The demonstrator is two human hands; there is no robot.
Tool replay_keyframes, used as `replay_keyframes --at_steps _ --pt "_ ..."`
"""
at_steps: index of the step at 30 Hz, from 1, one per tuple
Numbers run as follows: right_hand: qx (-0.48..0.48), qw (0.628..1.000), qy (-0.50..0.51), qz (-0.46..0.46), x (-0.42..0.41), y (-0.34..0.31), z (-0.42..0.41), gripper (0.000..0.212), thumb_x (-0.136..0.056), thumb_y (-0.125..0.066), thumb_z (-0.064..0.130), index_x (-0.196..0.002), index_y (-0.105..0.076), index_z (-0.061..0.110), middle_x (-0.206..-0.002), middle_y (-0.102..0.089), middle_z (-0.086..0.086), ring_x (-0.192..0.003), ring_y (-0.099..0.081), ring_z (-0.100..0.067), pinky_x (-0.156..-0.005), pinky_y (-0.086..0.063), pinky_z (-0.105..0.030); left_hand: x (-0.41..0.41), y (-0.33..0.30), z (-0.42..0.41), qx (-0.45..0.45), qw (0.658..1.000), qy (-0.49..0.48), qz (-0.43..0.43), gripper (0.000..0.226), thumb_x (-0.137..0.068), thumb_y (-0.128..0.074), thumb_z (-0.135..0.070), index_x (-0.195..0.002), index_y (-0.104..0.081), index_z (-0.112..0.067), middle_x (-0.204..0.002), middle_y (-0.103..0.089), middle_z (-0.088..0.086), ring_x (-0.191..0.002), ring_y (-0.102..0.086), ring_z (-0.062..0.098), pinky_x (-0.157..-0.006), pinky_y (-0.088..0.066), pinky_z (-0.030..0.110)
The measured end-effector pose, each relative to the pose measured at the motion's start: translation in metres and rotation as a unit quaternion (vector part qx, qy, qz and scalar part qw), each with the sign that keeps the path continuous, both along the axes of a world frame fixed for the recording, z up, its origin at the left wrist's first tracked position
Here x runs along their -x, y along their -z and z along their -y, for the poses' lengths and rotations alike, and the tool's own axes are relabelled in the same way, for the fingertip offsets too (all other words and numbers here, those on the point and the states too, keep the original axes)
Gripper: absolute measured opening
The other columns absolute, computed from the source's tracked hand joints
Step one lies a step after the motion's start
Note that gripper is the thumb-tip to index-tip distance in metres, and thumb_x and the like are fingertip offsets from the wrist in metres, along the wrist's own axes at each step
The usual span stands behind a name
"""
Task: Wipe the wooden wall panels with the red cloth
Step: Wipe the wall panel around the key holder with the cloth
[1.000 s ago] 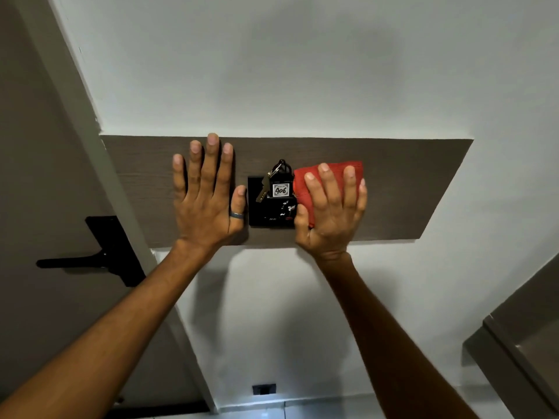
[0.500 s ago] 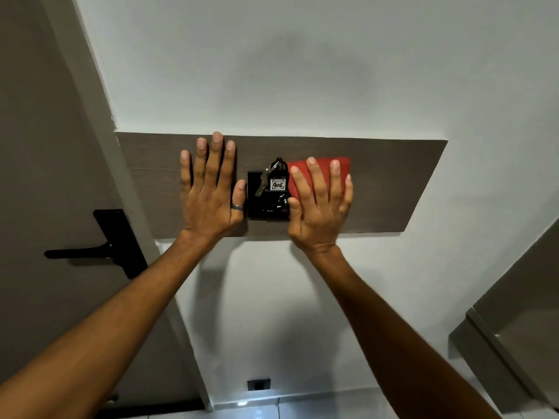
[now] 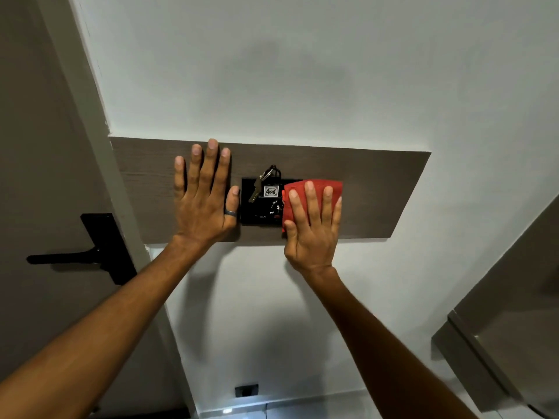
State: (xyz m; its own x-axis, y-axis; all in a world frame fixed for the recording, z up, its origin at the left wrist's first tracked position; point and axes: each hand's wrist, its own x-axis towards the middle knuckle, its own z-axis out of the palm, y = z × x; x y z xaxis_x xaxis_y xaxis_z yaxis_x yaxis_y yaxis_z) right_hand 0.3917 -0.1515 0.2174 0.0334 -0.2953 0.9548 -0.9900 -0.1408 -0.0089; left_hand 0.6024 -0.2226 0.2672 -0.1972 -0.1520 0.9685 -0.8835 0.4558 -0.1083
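Observation:
A dark brown wooden wall panel (image 3: 381, 189) runs across a white wall at chest height. My right hand (image 3: 313, 225) lies flat on the panel's lower middle and presses a folded red cloth (image 3: 314, 189) against it; most of the cloth is hidden under the fingers. My left hand (image 3: 204, 201) rests flat on the panel to the left, fingers spread, holding nothing, with a ring on the thumb. Between the two hands sits a black card-switch plate (image 3: 257, 213) with a key and a tag marked 906 (image 3: 270, 191) hanging on it.
A brown door with a black lever handle (image 3: 90, 252) stands at the left, next to the panel's left end. A grey-brown cabinet edge (image 3: 490, 343) juts in at the lower right. A black wall socket (image 3: 246, 390) sits low near the floor.
My right hand has slid the red cloth down the panel, from beside the key tag to the panel's lower edge. The left hand has stayed flat in place. The view has shifted.

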Motion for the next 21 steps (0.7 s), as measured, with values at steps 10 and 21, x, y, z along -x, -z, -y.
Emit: replay_keyframes --at_steps 10,21 --pt "0.052 0.998 -0.008 0.022 -0.005 -0.036 0.013 0.054 -0.106 -0.037 0.039 -0.154 -0.040 0.015 -0.156 -0.048 -0.014 -0.153 -0.027 -0.039 -0.130 -0.009 -0.057 0.000 0.001 0.000 0.006 1.000 0.001 -0.017 0.064 -0.107 -0.039 -0.034 -0.162 -0.018 -0.008 -0.166 -0.016 0.011 -0.158 0.004 0.022 -0.129 0.002 0.046" --pt "0.119 0.993 -0.001 -0.023 0.005 -0.041 0.022 0.049 -0.105 -0.041 0.037 -0.147 -0.052 0.016 -0.148 -0.057 -0.011 -0.150 -0.037 -0.036 -0.128 -0.021 -0.058 0.004 0.003 0.005 0.032 0.999 0.006 -0.019 0.064 -0.105 -0.039 -0.034 -0.161 -0.024 -0.006 -0.164 -0.027 0.018 -0.158 -0.005 0.027 -0.129 -0.005 0.051"
